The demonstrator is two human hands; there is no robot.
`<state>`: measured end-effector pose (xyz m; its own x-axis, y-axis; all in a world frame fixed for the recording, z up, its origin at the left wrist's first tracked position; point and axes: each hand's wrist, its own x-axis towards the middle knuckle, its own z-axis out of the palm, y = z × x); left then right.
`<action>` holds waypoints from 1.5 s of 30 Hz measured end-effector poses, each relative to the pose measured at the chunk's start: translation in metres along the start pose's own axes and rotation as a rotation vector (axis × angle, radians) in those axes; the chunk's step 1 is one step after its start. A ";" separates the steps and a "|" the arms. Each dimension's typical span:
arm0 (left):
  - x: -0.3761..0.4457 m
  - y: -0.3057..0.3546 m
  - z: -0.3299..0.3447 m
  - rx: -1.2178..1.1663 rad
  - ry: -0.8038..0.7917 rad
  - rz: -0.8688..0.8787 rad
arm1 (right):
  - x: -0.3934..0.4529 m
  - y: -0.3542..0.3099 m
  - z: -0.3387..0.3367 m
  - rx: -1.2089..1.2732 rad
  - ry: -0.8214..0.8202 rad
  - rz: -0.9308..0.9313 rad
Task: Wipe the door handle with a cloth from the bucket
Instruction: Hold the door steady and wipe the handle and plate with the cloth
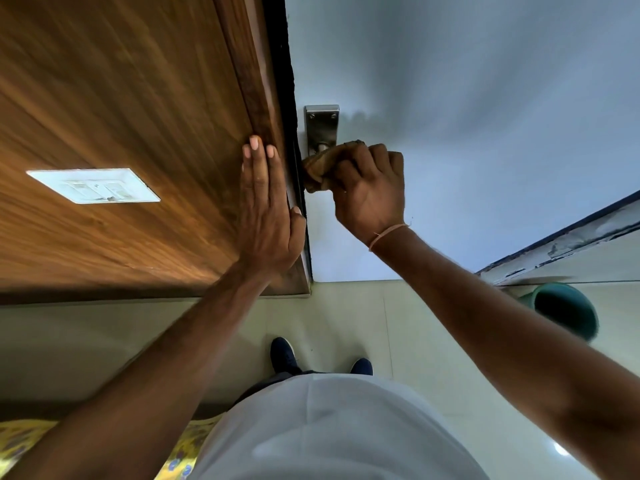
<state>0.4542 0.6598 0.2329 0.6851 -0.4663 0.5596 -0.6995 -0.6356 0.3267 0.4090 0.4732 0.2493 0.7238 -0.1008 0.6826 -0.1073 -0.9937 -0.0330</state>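
The right hand was curled into a fist around a crumpled brown cloth, its grip clamped on the fabric and pressing it over the lever of the door handle. The lever itself was hidden under the cloth; only the short metal neck and the rectangular brushed-steel backplate with two screws near its top showed above it. The handle sat on a smooth, pale grey-white door, close to its edge. A thin band circled the right wrist.

The left hand lay flat, fingers straight and together, holding nothing, its palm against the dark wooden frame beside the door edge. Left of that ran a wood-grain panel, warm brown with streaked figuring, carrying a white rectangular switch plate.

Down on the glossy pale tile floor, a round teal bucket stood to the right, partly behind the right forearm, well apart from the handle. Two dark blue shoes pointed toward the door, and a yellow patterned fabric showed at the lower left.
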 end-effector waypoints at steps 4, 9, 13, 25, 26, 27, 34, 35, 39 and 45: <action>-0.001 0.000 -0.001 0.002 -0.002 -0.001 | 0.003 -0.020 -0.007 0.046 -0.080 0.148; 0.000 0.001 0.000 0.003 -0.004 -0.011 | 0.013 -0.017 -0.007 -0.011 -0.065 0.221; 0.001 0.001 0.000 0.006 -0.003 -0.008 | 0.011 -0.028 0.005 -0.027 -0.043 0.208; -0.001 -0.004 -0.006 0.008 -0.011 0.030 | 0.006 0.009 0.019 -0.024 0.071 -0.084; -0.002 -0.005 -0.006 0.018 -0.011 0.033 | 0.004 0.009 0.020 -0.005 0.091 -0.066; -0.002 -0.005 -0.006 0.028 -0.010 0.036 | 0.002 0.007 0.022 0.021 0.116 -0.044; -0.001 -0.003 -0.005 0.020 -0.014 0.016 | 0.006 0.004 0.032 0.250 0.160 -0.184; -0.002 -0.003 -0.005 0.015 -0.013 0.021 | 0.006 0.017 0.028 0.280 0.149 -0.223; 0.001 -0.003 -0.001 0.012 -0.002 0.020 | 0.001 0.054 0.013 0.302 0.103 -0.229; 0.003 0.003 0.008 -0.005 0.025 -0.009 | 0.007 -0.003 0.033 0.209 0.114 -0.146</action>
<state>0.4555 0.6513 0.2296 0.6862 -0.4453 0.5752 -0.6945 -0.6363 0.3359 0.4367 0.4734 0.2303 0.6384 0.0389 0.7687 0.1439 -0.9871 -0.0696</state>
